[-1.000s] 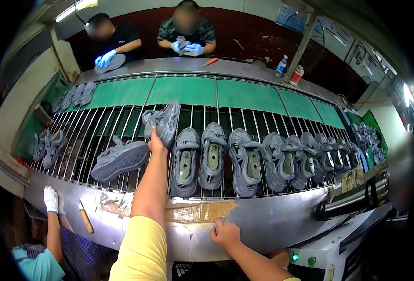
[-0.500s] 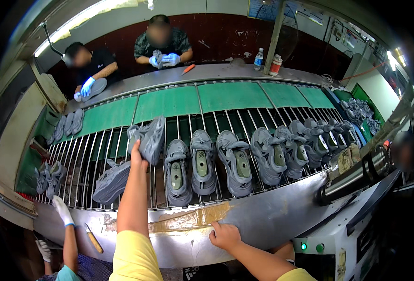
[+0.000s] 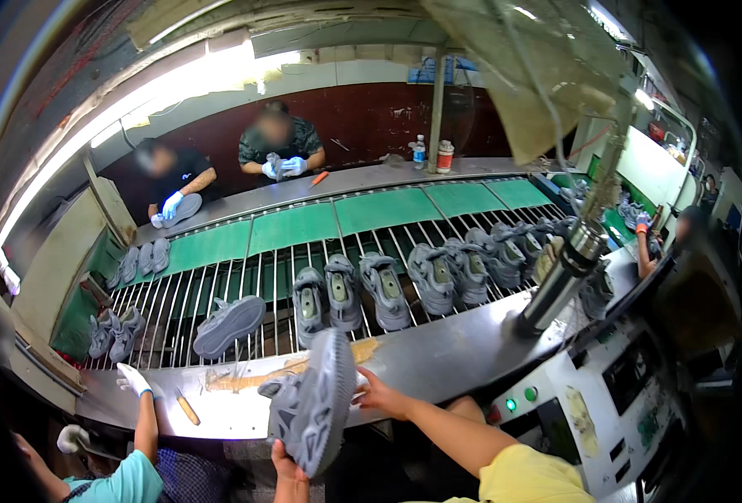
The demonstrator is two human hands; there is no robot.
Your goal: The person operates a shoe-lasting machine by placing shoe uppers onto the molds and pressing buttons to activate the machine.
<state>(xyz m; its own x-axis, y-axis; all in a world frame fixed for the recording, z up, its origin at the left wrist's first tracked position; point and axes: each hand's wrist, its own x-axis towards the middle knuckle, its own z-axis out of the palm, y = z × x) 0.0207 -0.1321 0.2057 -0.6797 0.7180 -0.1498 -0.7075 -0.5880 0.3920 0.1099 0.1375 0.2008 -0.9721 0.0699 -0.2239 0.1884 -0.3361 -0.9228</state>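
My left hand (image 3: 289,465) grips a grey sneaker (image 3: 325,402) low at its lower end. The shoe stands tilted upright in front of the steel ledge, its ribbed sole edge toward the right. My right hand (image 3: 385,396) is just right of the sneaker, fingers apart and reaching toward it. Its fingertips are close to the shoe's edge; whether they touch I cannot tell. Beyond, another grey sneaker (image 3: 230,325) lies on its side on the roller conveyor (image 3: 283,289). Several upright grey sneakers (image 3: 385,292) stand in a row to its right.
An orange-handled knife (image 3: 188,408) lies on the steel ledge (image 3: 438,345), near a co-worker's white-gloved hand (image 3: 134,379). A steel thermos (image 3: 560,281) stands at right, beside a control box (image 3: 572,411). Two gloved people work across the conveyor. Green panels (image 3: 379,211) line its far side.
My left hand has brought the sneaker from above the conveyor down toward me. My right hand has left the taped ledge, opened and moved beside the shoe. The view has shifted.
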